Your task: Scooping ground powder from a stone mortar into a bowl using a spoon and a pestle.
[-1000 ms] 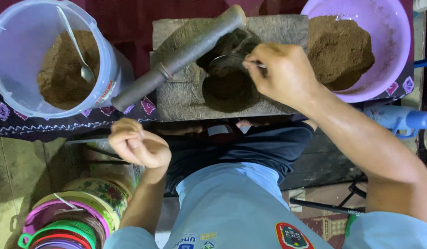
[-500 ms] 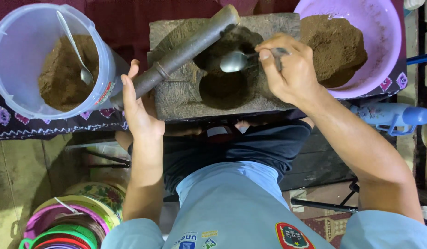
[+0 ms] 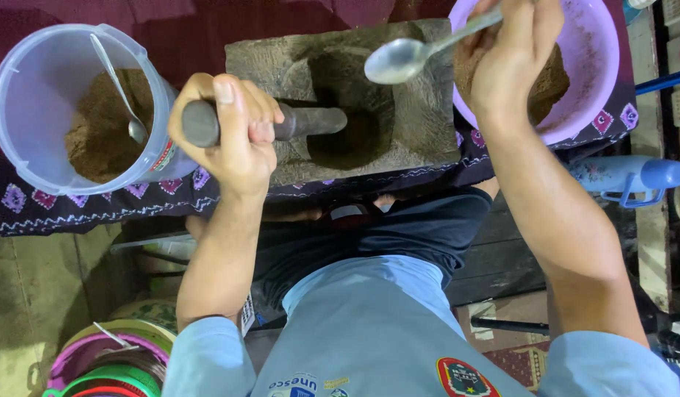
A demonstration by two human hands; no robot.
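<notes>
The left hand [image 3: 233,132] is closed around the dark cylindrical pestle [image 3: 281,123], its tip in the grey stone mortar's [image 3: 421,125] hollow. The right hand [image 3: 513,51] pinches an empty metal spoon [image 3: 399,60] (over the mortar, beside the purple bowl [image 3: 601,70]); a hard stroke could knock it.

Pestle and spoon over the stone mortar

The dark cylindrical pestle [image 3: 296,123] lies nearly level, its tip in the hollow of the grey stone mortar [image 3: 428,125]. The empty metal spoon [image 3: 399,59] hovers above the mortar's far right, handle pointing right.
</notes>
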